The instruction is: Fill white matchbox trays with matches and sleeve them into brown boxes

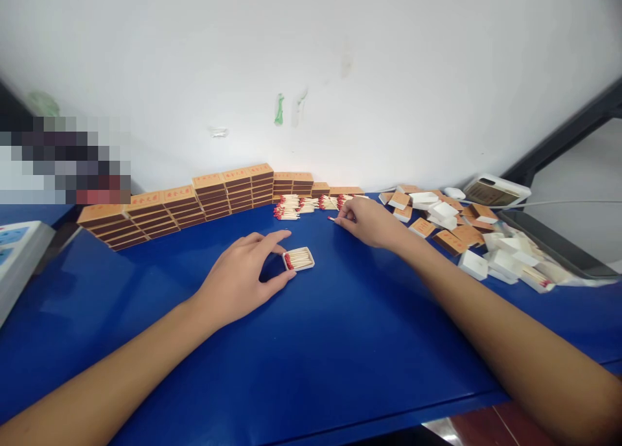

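Observation:
A small white matchbox tray (311, 257) filled with red-headed matches lies on the blue table. My left hand (243, 274) rests at its left end, thumb at the near corner and a finger at the far corner, lightly gripping it; the index finger is stretched out beyond. My right hand (367, 220), farther back and to the right, has thumb and fingers pinched on a match whose red head pokes out to the left. Just behind that hand are loose match piles (328, 203) (288, 206), partly hidden by its fingers.
Stacked orange matchboxes (238, 190) line the white wall on the left. At right are scattered matchbox sleeves (451, 240) and white trays (505, 259), beside a dark phone-like slab (558, 245), a white device (496, 192) and a cable. A white box (22, 258) stands at far left.

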Demonstrator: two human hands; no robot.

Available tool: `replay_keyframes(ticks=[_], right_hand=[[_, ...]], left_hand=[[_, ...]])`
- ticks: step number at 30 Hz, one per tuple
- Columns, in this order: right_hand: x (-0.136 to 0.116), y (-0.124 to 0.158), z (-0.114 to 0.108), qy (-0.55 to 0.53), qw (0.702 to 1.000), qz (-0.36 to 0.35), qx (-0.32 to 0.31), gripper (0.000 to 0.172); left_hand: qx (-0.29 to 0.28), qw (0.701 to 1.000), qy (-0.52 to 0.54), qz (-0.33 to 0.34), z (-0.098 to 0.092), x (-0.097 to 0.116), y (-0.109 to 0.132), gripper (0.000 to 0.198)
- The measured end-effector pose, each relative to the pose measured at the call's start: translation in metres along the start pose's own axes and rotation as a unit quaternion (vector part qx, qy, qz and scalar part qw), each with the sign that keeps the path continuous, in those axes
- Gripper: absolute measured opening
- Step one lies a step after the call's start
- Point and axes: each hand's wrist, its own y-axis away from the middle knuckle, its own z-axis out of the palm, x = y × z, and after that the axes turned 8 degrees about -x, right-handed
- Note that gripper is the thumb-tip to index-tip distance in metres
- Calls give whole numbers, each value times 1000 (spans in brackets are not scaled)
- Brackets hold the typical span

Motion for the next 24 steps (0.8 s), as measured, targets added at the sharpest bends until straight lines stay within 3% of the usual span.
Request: replay_keyframes(ticks=[6,10,14,20,24], right_hand=[[0,1,4,-20,999,-37,12,16],[-18,15,-1,-78,986,-147,32,13],[-49,37,-7,-97,967,-234,-15,15],[-69,55,-4,-56,962,-251,-91,13],[-70,57,-2,-48,960,-258,-96,15]], left_hand=[[-1,1000,-2,1,0,-1,0,59],[-2,1000,-4,4,0,-1,0,60],[-4,1000,-4,4,0,0,-1,60],[-7,1000,-3,6,-1,-1,-1,60],[-5,1000,-4,10,-1,0,-1,58]])
